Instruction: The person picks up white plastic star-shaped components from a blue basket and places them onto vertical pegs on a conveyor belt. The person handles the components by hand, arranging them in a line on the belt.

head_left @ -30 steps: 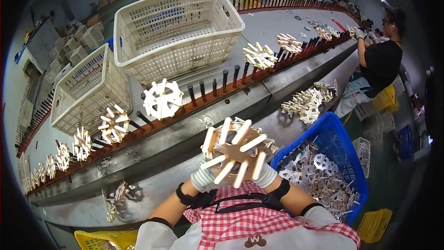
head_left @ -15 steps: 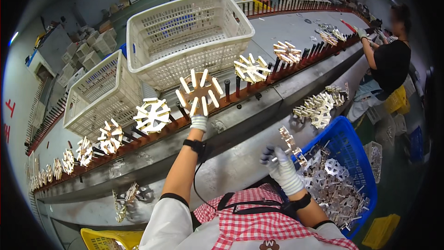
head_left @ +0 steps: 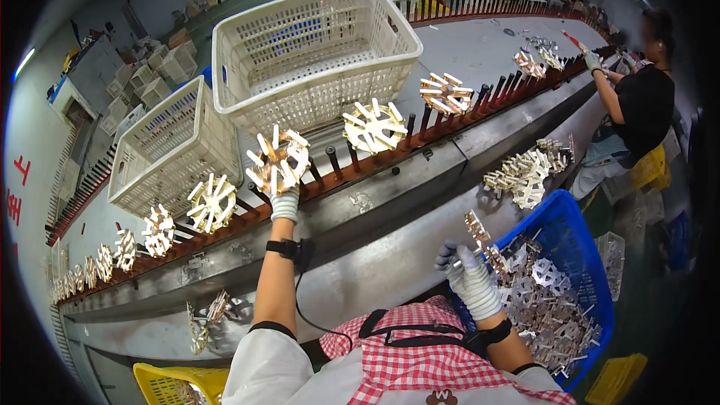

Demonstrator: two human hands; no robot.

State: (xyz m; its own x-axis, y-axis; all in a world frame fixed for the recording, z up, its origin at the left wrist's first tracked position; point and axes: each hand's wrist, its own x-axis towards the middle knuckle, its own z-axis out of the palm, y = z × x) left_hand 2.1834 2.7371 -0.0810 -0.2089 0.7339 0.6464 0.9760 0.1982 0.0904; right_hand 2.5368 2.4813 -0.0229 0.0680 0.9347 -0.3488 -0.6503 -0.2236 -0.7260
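Observation:
In a white glove, my left hand (head_left: 283,201) is at the underside of a round metal piece with pale prongs (head_left: 277,161) above the moving row of dark pegs. The piece hides most of its fingers. My gloved right hand (head_left: 469,277), fingers curled, holds a pronged metal piece (head_left: 478,232) upright over the near edge of a blue basket (head_left: 574,236). Loose pieces of the same kind (head_left: 544,292) heap inside that basket. Similar round pieces sit along the pegs on both sides of my left hand, one (head_left: 375,127) just right of it.
Two white crates (head_left: 315,67) stand beyond the pegs (head_left: 334,161). Several pronged pieces (head_left: 525,176) lie on the metal ledge at right, and a few more (head_left: 206,319) at left. A yellow basket (head_left: 161,382) is at lower left. A person (head_left: 645,97) works at the line, far right.
The row of round pieces has shifted left, and my left hand has gone left with its piece. My right hand and its piece have moved slightly right and down.

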